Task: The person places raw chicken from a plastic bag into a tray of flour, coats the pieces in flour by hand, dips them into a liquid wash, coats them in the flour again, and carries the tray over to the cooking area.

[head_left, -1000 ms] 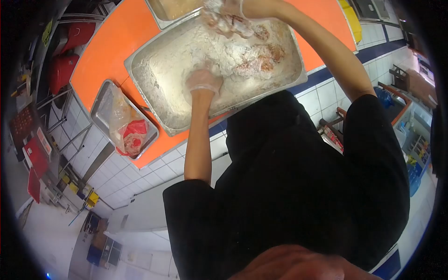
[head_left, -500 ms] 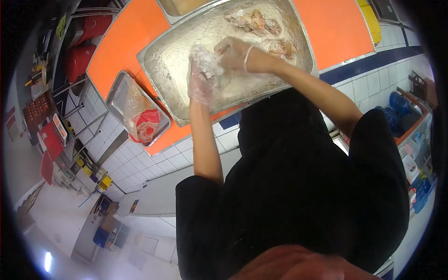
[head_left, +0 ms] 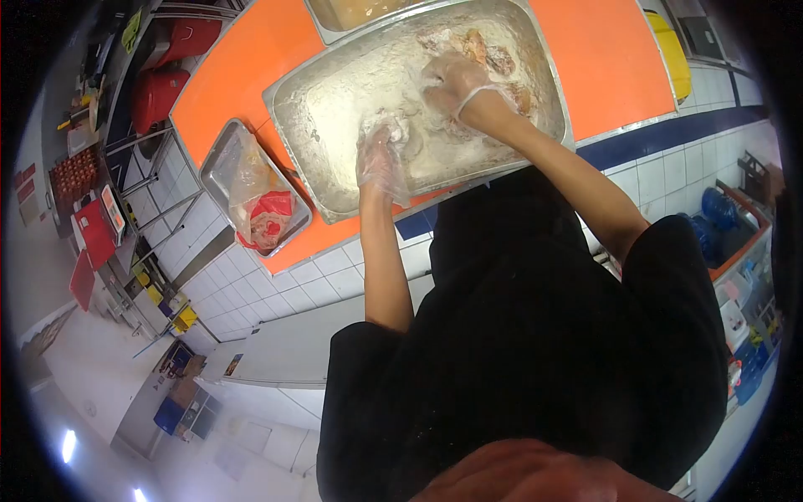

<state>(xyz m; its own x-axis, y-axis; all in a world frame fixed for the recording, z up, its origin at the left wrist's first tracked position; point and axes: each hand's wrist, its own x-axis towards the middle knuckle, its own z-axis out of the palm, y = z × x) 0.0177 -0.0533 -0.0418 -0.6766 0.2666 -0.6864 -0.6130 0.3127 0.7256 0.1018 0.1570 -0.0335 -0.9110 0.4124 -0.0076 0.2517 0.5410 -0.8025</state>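
Observation:
A wide metal tray [head_left: 293,167] of white flour [head_left: 335,109] lies below both my hands, which wear clear plastic gloves. My left hand [head_left: 381,161], low in the tray, is closed around a flour-coated piece of meat [head_left: 393,131]; fingers and glove partly cover it. Toward the tray's right side, my right hand [head_left: 456,79] is curled palm down over the flour. Whatever its fingers hold, if anything, is hidden. Just beyond it lie floured pieces of raw meat [head_left: 478,48], and another part shows beside the right wrist.
The tray stands on an orange table [head_left: 230,75]. Left of it, a smaller metal tray [head_left: 219,167] holds a plastic bag with red printing [head_left: 272,219]. Another metal pan [head_left: 335,32] sits at the far edge. Blue water bottles [head_left: 718,209] are at the right.
My right hand has moved right, away from the left hand and toward the meat pieces. My left hand has lowered slightly with the floured piece. The whole view has shifted a little.

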